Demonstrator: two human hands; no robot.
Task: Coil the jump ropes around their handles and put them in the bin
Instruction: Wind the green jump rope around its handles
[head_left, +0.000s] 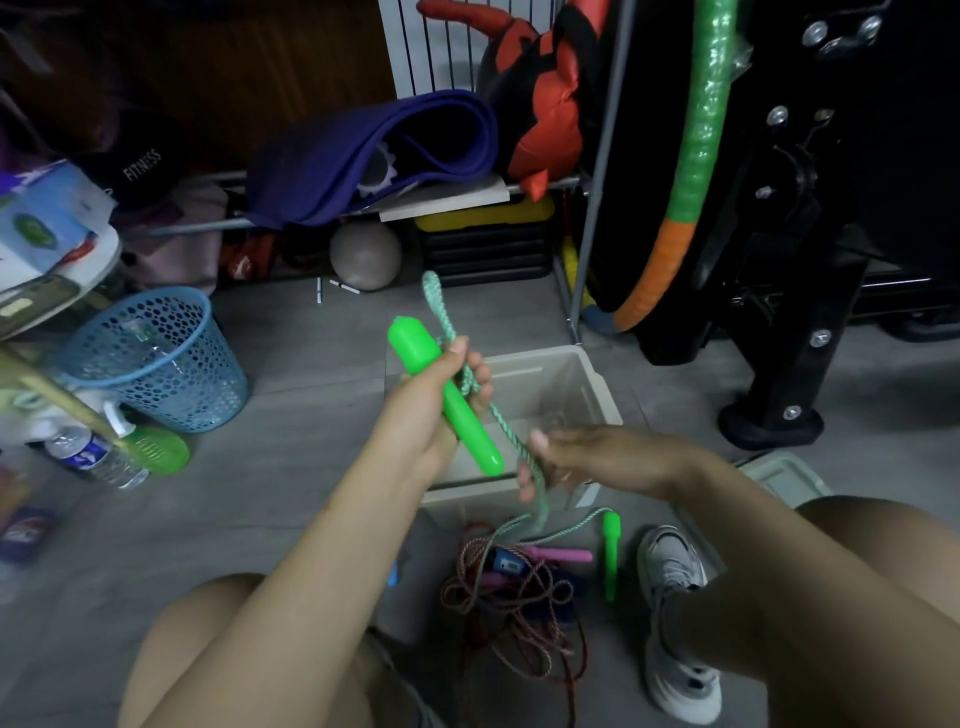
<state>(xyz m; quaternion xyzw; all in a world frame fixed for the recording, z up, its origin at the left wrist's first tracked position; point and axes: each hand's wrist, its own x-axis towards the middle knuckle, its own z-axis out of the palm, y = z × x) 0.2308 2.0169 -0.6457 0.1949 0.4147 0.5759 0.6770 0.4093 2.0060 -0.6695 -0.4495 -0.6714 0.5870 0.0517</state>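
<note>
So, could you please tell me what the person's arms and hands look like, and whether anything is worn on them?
Both arms are bare up to the edge of the picture: no sleeves show. The left hand and the right hand have no gloves, and I can see no rings, watch or wristband, though the picture is a little blurred. The nails look short and unpainted.

The left hand (436, 395) covers the middle of the green handle (447, 405), and where the green rope (498, 431) joins that handle is hidden behind the fingers. The right hand (566, 462) is motion-blurred — its fingers smear over the rope, so the exact grip cannot be made out — and both forearms hide the near wall of the bin (566, 374). The tangle of ropes (514, 597) on the floor is too knotted to trace, its handles partly buried.
</note>
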